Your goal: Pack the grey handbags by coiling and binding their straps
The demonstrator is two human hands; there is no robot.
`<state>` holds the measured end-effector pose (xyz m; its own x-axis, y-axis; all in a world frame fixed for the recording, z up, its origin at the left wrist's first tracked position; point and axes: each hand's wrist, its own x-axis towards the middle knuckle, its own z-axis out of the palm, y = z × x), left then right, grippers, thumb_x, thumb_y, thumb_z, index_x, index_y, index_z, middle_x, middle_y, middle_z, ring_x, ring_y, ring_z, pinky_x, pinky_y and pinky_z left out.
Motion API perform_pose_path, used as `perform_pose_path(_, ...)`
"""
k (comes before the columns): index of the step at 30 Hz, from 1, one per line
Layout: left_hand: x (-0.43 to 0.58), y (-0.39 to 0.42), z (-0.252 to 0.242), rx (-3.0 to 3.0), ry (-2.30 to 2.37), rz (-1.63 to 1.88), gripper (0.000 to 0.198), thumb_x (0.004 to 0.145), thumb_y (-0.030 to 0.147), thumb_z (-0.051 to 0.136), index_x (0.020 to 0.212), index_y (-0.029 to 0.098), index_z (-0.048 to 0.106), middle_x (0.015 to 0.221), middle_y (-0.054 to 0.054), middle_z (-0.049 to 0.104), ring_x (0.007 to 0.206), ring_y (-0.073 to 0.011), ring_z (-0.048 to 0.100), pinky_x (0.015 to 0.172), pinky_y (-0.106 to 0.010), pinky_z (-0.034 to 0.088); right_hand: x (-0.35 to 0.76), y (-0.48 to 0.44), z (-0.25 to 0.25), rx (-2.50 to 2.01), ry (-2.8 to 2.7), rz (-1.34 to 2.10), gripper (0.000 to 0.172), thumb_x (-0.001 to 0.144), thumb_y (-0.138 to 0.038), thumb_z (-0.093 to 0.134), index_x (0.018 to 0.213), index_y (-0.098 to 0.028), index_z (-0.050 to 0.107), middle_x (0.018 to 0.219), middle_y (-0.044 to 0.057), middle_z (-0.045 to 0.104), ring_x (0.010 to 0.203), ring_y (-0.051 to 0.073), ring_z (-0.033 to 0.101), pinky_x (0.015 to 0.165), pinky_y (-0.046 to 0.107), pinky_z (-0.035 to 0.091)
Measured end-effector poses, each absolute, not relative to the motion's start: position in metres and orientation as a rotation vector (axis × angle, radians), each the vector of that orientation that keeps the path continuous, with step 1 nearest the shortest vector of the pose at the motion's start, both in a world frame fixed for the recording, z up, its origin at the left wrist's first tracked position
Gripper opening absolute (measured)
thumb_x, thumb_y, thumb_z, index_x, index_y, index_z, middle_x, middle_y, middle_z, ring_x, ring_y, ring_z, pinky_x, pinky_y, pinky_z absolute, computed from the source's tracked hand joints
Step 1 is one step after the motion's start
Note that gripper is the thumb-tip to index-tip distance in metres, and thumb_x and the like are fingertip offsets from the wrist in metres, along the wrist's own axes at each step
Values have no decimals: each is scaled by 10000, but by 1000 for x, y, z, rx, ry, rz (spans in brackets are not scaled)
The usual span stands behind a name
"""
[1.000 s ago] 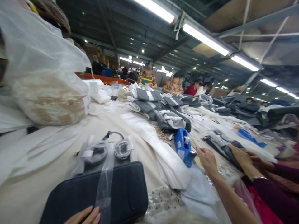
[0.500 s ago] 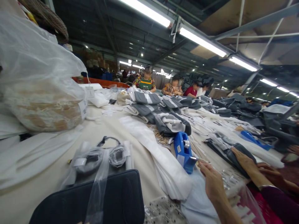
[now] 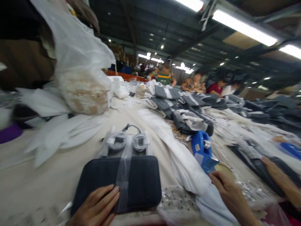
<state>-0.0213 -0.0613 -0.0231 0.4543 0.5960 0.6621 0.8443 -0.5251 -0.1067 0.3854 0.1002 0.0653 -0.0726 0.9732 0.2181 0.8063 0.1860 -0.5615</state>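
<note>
Resting flat, the left hand [image 3: 95,205] likely steadies the near dark bag [image 3: 142,182], while the right hand [image 3: 227,188] curls (gripping anything, I can't tell) by the blue tape holder [image 3: 199,149].

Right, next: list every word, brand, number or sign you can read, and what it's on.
None can be read.
Green apron: printing, too blurred.
Blue tape dispenser: pale sticker, any print too small.
Plastic-wrapped bundle: white label, any print too blurred.
</note>
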Motion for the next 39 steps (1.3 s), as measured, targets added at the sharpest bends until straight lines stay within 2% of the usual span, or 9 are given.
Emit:
perform_pose_path(7, -8, -67, -1, -2316, -1402, -856, 246, 840, 146, 483, 1052, 80, 588, 1011, -111, 665, 1036, -214, 567, 906, -392, 484, 222, 68, 117, -477, -3048, 782, 234, 899, -204, 398, 703, -225, 525, 670, -2, 606, 556, 122, 546, 503, 213, 398)
perform_pose_path(12, -8, -71, -9, -2324, -1461, -885, 242, 820, 120, 512, 1047, 77, 585, 1023, -104, 655, 1053, -215, 552, 954, -392, 446, 128, 79, 100, 150, -3408, 266, 92, 843, -135, 497, 813, -169, 577, 708, 21, 628, 614, 141, 581, 526, 251, 345)
perform_pose_path(16, -9, -71, -16, -2398, -1495, -880, 292, 811, 129, 515, 1093, 75, 572, 1070, -95, 639, 1098, -221, 520, 1016, -405, 387, 103, 90, 85, 243, -3490, 33, 123, 797, -81, 514, 823, -158, 607, 738, 35, 657, 637, 161, 615, 500, 263, 311)
perform_pose_path(22, -9, -72, -19, -2416, -1538, -906, 308, 819, 121, 461, 1102, 87, 577, 1092, -82, 637, 1117, -224, 508, 1040, -391, 352, 88, 90, 84, 36, -3587, 63, 46, 798, -156, 587, 820, -132, 620, 720, 55, 682, 654, 189, 652, 470, 256, 289)
perform_pose_path(26, -9, -72, -18, -2422, -1559, -908, 301, 819, 131, 482, 1101, 85, 576, 1083, -79, 641, 1111, -223, 514, 1034, -389, 358, 75, 107, 84, -246, -3523, 28, 484, 628, -348, 791, 978, -93, 577, 654, 52, 668, 608, 211, 643, 427, 250, 234)
perform_pose_path(29, -9, -72, -19, -2424, -1553, -911, 310, 814, 139, 510, 1110, 72, 567, 1094, -88, 632, 1127, -221, 504, 1049, -396, 347, 76, 126, 88, -276, -3440, 110, 450, 612, -367, 801, 927, -134, 580, 612, 3, 631, 566, 168, 608, 426, 228, 247)
perform_pose_path(33, -9, -72, -19, -2367, -1514, -975, 279, 805, 118, 524, 1075, 77, 580, 1058, -84, 641, 1111, -206, 514, 1044, -385, 361, 107, 115, 87, -369, -3229, 36, 36, 836, -158, 561, 858, -144, 585, 773, 49, 643, 677, 147, 594, 561, 235, 382)
perform_pose_path(36, -7, -70, -21, -2302, -1472, -1029, 215, 817, 132, 502, 1001, 87, 604, 977, -79, 660, 1070, -198, 542, 1031, -377, 387, 140, 75, 62, -177, -2940, 59, 206, 868, -115, 438, 991, -147, 601, 961, 90, 663, 875, 181, 596, 767, 306, 456)
perform_pose_path(39, -6, -67, -21, -2259, -1424, -1074, 178, 819, 125, 476, 933, 108, 611, 908, -74, 670, 1015, -187, 571, 1008, -359, 419, 161, 39, 24, -7, -2769, -245, 355, 894, -234, 455, 1215, -97, 522, 1223, 108, 598, 1162, 229, 495, 1001, 370, 365)
